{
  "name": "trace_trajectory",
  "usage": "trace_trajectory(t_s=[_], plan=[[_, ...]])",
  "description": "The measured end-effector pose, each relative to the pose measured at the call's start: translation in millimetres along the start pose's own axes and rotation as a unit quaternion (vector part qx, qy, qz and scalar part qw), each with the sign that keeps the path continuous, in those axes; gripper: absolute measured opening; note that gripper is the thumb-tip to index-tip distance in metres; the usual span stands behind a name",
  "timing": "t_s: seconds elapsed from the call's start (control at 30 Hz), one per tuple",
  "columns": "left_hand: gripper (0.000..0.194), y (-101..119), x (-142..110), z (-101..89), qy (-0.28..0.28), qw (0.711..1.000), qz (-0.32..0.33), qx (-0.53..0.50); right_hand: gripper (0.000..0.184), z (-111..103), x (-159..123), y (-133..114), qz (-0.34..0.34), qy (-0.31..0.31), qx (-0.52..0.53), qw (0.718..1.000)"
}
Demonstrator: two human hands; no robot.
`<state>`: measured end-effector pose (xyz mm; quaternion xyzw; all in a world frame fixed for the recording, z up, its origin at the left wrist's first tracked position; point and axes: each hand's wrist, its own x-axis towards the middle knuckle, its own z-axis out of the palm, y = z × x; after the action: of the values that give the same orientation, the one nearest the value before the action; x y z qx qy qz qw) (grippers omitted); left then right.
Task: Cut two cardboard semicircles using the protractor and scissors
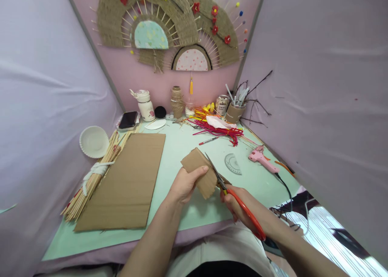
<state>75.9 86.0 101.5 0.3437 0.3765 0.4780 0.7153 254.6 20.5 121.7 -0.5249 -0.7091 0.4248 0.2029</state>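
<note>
Near the table's front edge, my left hand (185, 185) grips a small piece of brown cardboard (198, 168), thumb on top and fingers behind it. My right hand (238, 202) is closed around the orange-red handles of a pair of scissors (242, 208). The scissor blades point up and left, spread along the right edge of the cardboard piece. A strip of cardboard shows behind the blades. Most of my right fingers are hidden by the handles. A clear protractor (233, 164) lies on the table just beyond the scissors.
A large cardboard sheet (130, 180) lies left, beside tied wooden sticks (91, 184) and a white bowl (93, 142). A pink glue gun (263, 160), its cord trailing off the edge, lies right. Pipe cleaners (218, 129), a pen (208, 141), twine (176, 101) and a bottle (145, 106) are farther back.
</note>
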Motion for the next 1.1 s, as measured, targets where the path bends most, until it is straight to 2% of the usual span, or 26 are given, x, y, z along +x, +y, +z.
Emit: trace_trajectory(t_s=[0.37, 0.53, 0.7, 0.87, 1.1], plan=[[0.043, -1, -2, 0.1, -0.022, 1.0, -0.007, 0.002, 0.036, -1, -7, -12, 0.064, 0.013, -0.019, 0.998], [0.044, -2, -3, 1.2, -0.017, 1.0, -0.022, -0.002, 0.035, -3, -7, -7, 0.093, 0.021, -0.024, 0.995], [0.04, -3, -3, 1.6, -0.015, 0.999, -0.021, -0.025, 0.046, 1, -4, 7, 0.063, 0.027, -0.031, 0.997], [0.039, -3, -3, -0.6, -0.028, 1.0, -0.01, 0.009, 0.055, -4, -8, 4, -0.036, -0.022, 0.031, 0.999], [0.039, -5, -4, -0.5, -0.03, 0.998, -0.014, 0.051, 0.037, -12, -10, -9, -0.018, -0.04, 0.046, 0.998]])
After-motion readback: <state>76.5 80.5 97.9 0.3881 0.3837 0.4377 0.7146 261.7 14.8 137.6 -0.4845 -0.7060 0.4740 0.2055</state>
